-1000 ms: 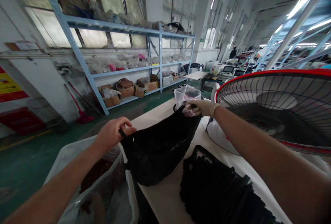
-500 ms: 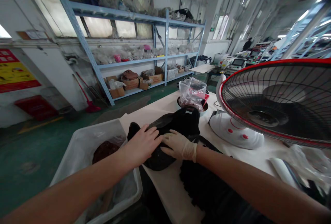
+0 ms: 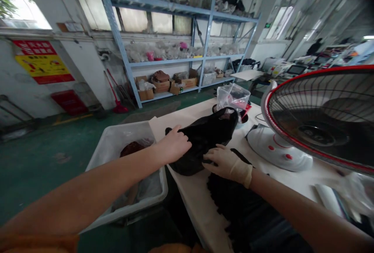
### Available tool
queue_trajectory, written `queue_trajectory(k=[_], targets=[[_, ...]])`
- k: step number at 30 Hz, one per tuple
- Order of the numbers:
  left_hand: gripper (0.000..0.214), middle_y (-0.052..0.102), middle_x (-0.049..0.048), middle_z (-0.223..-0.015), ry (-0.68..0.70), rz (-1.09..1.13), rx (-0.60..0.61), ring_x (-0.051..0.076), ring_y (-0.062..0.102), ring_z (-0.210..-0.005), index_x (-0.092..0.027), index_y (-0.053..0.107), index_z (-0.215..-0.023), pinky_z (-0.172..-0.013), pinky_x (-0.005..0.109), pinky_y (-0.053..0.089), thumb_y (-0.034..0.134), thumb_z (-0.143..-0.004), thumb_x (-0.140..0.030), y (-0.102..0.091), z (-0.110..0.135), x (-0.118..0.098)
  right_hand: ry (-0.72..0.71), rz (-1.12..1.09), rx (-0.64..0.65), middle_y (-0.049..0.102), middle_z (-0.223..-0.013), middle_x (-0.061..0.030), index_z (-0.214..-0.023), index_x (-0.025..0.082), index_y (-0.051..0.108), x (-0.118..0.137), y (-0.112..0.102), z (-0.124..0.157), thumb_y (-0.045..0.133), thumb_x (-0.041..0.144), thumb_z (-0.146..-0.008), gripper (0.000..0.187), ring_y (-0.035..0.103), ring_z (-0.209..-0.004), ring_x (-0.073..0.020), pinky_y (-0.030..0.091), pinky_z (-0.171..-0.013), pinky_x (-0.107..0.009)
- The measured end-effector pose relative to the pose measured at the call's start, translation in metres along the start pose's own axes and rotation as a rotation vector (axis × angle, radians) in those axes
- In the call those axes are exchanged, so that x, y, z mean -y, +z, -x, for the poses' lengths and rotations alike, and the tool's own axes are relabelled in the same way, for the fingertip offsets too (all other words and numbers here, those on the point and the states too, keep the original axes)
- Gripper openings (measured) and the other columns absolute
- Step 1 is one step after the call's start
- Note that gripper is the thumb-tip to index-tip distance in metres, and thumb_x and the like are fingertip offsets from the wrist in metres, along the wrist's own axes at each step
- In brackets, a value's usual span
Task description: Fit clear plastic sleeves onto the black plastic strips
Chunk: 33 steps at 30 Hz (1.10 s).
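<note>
Black, limp fabric piece, bag-like, creased and unevenly bunched; lies on the white tabletop, lengthwise from near the table edge away to my right. Far end raised, a curved black band framing an opening. My bare left hand rests on its left side; my pale-gloved right hand meets its near right side.

The left hand partly hides the black fabric.

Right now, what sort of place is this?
Likely a factory workshop: light-blue metal shelving holding translucent plastic bags, white machines beyond, and stacked black fabric-like pieces on the white table.
</note>
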<state>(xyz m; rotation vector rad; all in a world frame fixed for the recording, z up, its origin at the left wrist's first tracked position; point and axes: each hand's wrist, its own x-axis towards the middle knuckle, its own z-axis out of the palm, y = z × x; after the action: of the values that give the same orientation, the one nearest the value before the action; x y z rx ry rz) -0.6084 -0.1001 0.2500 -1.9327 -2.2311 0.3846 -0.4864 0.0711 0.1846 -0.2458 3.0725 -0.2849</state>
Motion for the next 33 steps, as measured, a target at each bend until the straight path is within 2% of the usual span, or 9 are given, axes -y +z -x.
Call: queue_trajectory(k=[5,7,11,15,19,22,24,27,33], targets=[[0.022,0.061,0.0089,-0.109,0.165,0.292,-0.226,0.024,0.051,-0.109,-0.019,0.057,-0.105,-0.101,0.043,0.029,0.051,-0.085,-0.026,0.01,0.003,-0.068,0.112,-0.206,-0.189,0.064,-0.109,-0.0075,-0.115,0.025,0.057,0.02,0.025,0.097,0.046,0.034,-0.086,0.033,0.057,-0.103,-0.0206,0.033,-0.101,-0.04],[0.019,0.064,0.0059,-0.101,0.294,0.526,-0.108,0.022,0.056,-0.099,-0.021,0.058,-0.101,-0.093,0.038,0.039,0.053,-0.084,-0.027,0.033,0.0,-0.113,0.334,-0.316,-0.23,0.064,-0.11,-0.0074,-0.115,0.025,0.057,0.015,0.056,0.156,0.045,0.032,-0.086,0.033,0.059,-0.102,-0.0203,0.037,-0.1,-0.04],[0.017,0.066,0.005,-0.097,0.332,0.812,0.224,0.021,0.06,-0.093,-0.021,0.063,-0.094,-0.083,0.034,0.047,0.051,-0.082,-0.018,0.095,-0.016,-0.213,1.043,-0.527,-0.535,0.063,-0.114,-0.0103,-0.112,0.021,0.057,0.009,0.131,0.306,0.044,0.038,-0.085,0.035,0.058,-0.107,-0.0232,0.045,-0.095,-0.04],[0.027,0.068,0.006,-0.105,0.338,1.029,0.428,0.021,0.061,-0.099,-0.02,0.062,-0.104,-0.087,0.031,0.047,0.053,-0.08,-0.018,0.135,-0.045,-0.315,1.605,-0.591,-0.719,0.062,-0.115,-0.0127,-0.111,0.021,0.056,0.047,0.187,0.437,0.045,0.043,-0.082,0.038,0.058,-0.108,-0.027,0.046,-0.095,-0.044],[0.027,0.072,0.0049,-0.089,0.404,0.971,0.545,0.016,0.068,-0.079,-0.015,0.062,-0.105,-0.067,0.023,0.052,0.048,-0.082,-0.016,0.141,-0.074,-0.411,1.742,-0.656,-0.804,0.06,-0.118,-0.0121,-0.109,0.021,0.057,0.083,0.224,0.484,0.048,0.041,-0.079,0.037,0.055,-0.112,-0.027,0.041,-0.1,-0.044],[0.034,0.071,0.0033,-0.083,0.422,0.857,0.515,0.015,0.067,-0.072,-0.014,0.056,-0.115,-0.064,0.023,0.051,0.047,-0.082,-0.014,0.136,-0.09,-0.469,1.763,-0.833,-0.94,0.066,-0.105,-0.012,-0.11,0.019,0.058,0.072,0.239,0.49,0.054,0.043,-0.075,0.042,0.061,-0.101,-0.0261,0.045,-0.094,-0.042],[0.04,0.069,0.0063,-0.091,0.422,0.772,0.453,0.017,0.065,-0.08,-0.015,0.051,-0.122,-0.07,0.028,0.05,0.047,-0.082,-0.012,0.131,-0.101,-0.495,1.78,-1.022,-1.037,0.069,-0.08,-0.0078,-0.117,0.016,0.053,0.048,0.243,0.499,0.053,0.046,-0.075,0.051,0.066,-0.074,-0.0222,0.053,-0.071,-0.037],[0.037,0.062,0.0157,-0.108,0.418,0.635,0.351,0.027,0.058,-0.098,-0.013,0.057,-0.115,-0.082,0.042,0.044,0.041,-0.082,-0.004,0.129,-0.118,-0.515,1.803,-1.163,-1.098,0.061,-0.054,0.0008,-0.115,0.015,0.053,0.01,0.247,0.531,0.049,0.049,-0.077,0.051,0.053,-0.041,-0.0128,0.042,-0.042,-0.023],[0.032,0.062,0.0167,-0.105,0.45,0.48,0.283,0.029,0.053,-0.099,-0.01,0.063,-0.102,-0.091,0.048,0.034,0.041,-0.081,-0.001,0.138,-0.139,-0.516,1.918,-1.02,-1.226,0.068,-0.069,-0.0065,-0.073,0.017,0.061,-0.009,0.246,0.627,0.049,0.054,-0.073,0.038,0.055,-0.049,-0.0135,0.044,-0.046,-0.025]])
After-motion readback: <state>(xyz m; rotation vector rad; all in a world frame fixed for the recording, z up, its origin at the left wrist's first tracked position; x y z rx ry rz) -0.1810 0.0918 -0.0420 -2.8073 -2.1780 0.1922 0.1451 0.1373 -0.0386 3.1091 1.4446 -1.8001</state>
